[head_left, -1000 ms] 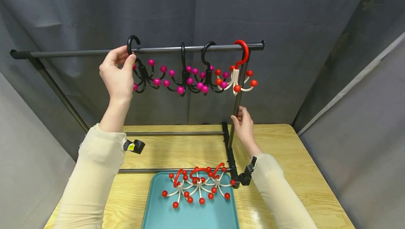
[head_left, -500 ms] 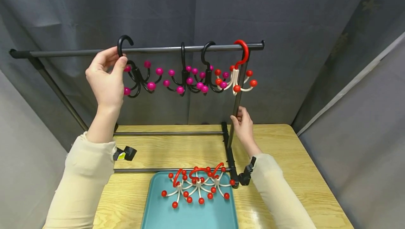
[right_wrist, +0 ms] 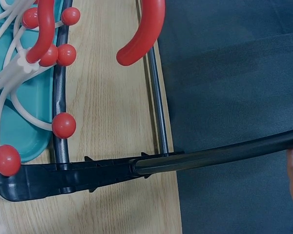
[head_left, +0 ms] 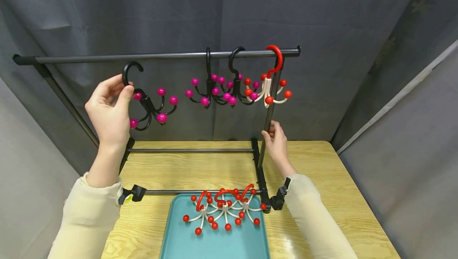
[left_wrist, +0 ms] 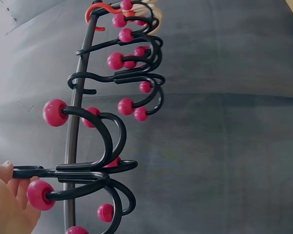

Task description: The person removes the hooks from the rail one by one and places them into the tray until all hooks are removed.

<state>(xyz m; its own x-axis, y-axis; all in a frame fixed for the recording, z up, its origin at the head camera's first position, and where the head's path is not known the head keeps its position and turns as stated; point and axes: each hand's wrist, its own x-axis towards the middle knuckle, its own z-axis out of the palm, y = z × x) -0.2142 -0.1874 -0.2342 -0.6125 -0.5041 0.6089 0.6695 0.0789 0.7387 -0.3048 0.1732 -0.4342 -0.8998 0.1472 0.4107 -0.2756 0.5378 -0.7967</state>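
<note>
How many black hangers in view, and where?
3. One black hanger in the left hand, off the rail; the second and third hang on the rail, left of the red-and-white hanger. None seems hidden.

The left hand [head_left: 111, 108] has moved left and downward, taking the black hanger [head_left: 150, 106] with it. A second ago the hanger's hook [head_left: 130, 70] rose above the top rail [head_left: 164, 56] in the head view; now it shows wholly below it. The gap to the next black hanger [head_left: 210, 86] on the right has widened. The hanger's lower left pink ball [head_left: 133, 123], partly behind the thumb at first, is now in plain sight. The left sleeve [head_left: 87, 215] and wrist camera [head_left: 138, 192] have dropped too, uncovering part of the rack's left foot [head_left: 125, 155].
</note>
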